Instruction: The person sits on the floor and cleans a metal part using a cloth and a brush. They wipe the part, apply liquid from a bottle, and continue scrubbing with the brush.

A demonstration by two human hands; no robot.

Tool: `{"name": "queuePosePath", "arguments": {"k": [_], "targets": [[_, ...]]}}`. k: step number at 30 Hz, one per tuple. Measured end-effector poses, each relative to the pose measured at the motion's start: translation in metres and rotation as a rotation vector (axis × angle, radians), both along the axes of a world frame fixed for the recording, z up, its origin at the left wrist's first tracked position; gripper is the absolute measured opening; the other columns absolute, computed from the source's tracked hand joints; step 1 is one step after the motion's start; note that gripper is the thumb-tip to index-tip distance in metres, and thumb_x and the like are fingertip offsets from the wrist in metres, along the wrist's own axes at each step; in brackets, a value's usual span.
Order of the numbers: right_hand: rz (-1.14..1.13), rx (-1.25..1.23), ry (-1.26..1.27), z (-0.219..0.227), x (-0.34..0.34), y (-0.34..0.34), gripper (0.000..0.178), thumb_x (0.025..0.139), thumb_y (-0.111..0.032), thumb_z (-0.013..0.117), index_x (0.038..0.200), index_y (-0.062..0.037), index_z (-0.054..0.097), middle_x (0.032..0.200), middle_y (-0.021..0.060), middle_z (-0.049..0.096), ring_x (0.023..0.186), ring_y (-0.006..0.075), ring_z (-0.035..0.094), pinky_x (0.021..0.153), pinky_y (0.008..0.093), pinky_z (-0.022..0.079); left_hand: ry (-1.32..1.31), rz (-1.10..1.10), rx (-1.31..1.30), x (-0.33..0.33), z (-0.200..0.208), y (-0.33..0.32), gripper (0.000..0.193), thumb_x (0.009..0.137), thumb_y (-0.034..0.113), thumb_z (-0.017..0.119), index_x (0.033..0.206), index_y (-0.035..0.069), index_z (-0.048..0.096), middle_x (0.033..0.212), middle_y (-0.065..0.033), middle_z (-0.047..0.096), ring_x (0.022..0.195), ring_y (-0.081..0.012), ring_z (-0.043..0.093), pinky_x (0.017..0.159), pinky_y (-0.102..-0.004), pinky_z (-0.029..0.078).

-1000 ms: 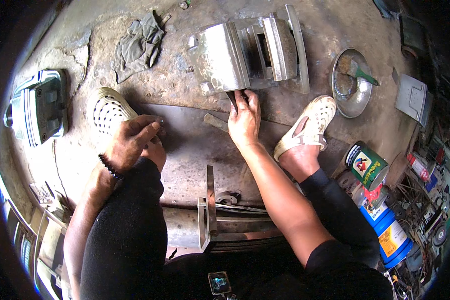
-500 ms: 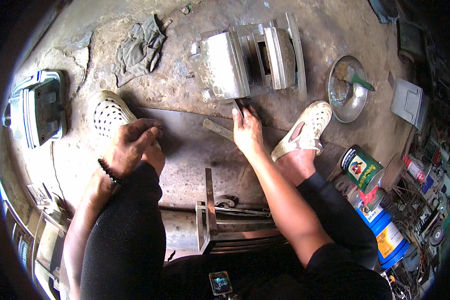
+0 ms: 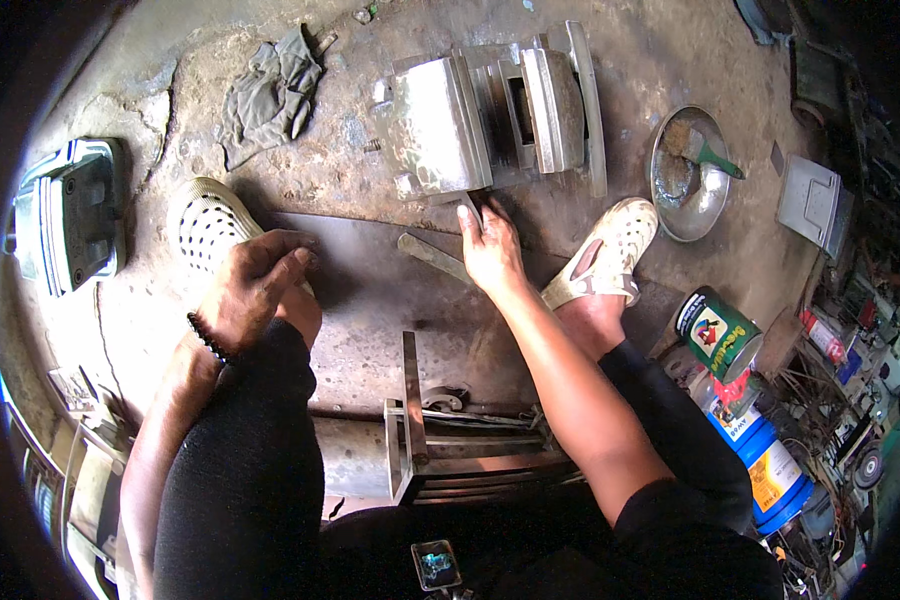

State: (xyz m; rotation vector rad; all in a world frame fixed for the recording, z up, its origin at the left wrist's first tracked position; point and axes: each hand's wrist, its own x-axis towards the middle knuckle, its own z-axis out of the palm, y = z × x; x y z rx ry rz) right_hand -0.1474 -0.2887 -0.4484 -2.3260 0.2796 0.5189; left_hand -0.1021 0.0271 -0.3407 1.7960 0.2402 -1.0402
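My right hand (image 3: 492, 255) is closed round a thin metal strip (image 3: 473, 211) at the near lower edge of a large silvery metal casting (image 3: 433, 130). The casting lies on its side on the floor, with a slotted section on its right; the strip's far end is hard to make out. A flat bar (image 3: 432, 256) lies on the metal sheet, one end passing behind my right hand. My left hand (image 3: 253, 278), with a beaded bracelet at the wrist, rests by my left knee. Its fingers are curled together, and nothing shows in them.
At right are a metal bowl (image 3: 712, 205) with a green-handled brush (image 3: 718, 161), a green can (image 3: 718, 335) and a blue bucket (image 3: 778, 485). A grey cloth (image 3: 270, 97) lies far left, and a metal housing (image 3: 75, 220) sits left. Below me stands a slatted metal frame (image 3: 408, 400).
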Motion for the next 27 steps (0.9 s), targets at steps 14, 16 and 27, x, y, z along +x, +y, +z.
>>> {"name": "queuePosePath", "arguments": {"k": [14, 16, 27], "targets": [[0.119, -0.167, 0.096, 0.018, 0.005, 0.000, 0.032, 0.098, -0.027, 0.051, 0.113, -0.0022, 0.062, 0.105, 0.0212, 0.060, 0.095, 0.0416, 0.061, 0.086, 0.0464, 0.050, -0.044, -0.026, 0.068, 0.002, 0.006, -0.006, 0.033, 0.095, 0.021, 0.058, 0.116, -0.004, 0.063, 0.095, -0.0172, 0.070, 0.088, -0.0220, 0.066, 0.080, -0.0329, 0.052], [0.125, -0.138, -0.031, 0.016, 0.005, 0.000, 0.031, 0.098, -0.026, 0.051, 0.114, -0.0028, 0.063, 0.106, 0.0216, 0.060, 0.095, 0.0415, 0.061, 0.085, 0.0473, 0.051, -0.067, -0.020, 0.046, 0.001, 0.007, -0.008, 0.032, 0.095, 0.020, 0.058, 0.115, -0.004, 0.063, 0.094, -0.0178, 0.070, 0.086, -0.0223, 0.067, 0.077, -0.0331, 0.052], [0.168, -0.221, -0.013, 0.020, 0.012, 0.001, 0.027, 0.096, -0.024, 0.053, 0.113, -0.0058, 0.064, 0.106, 0.0208, 0.060, 0.091, 0.0398, 0.063, 0.080, 0.0491, 0.052, -0.128, -0.080, 0.045, 0.008, 0.012, -0.012, 0.030, 0.095, 0.019, 0.059, 0.114, -0.003, 0.064, 0.091, -0.0156, 0.069, 0.083, -0.0199, 0.066, 0.076, -0.0318, 0.052]]}}
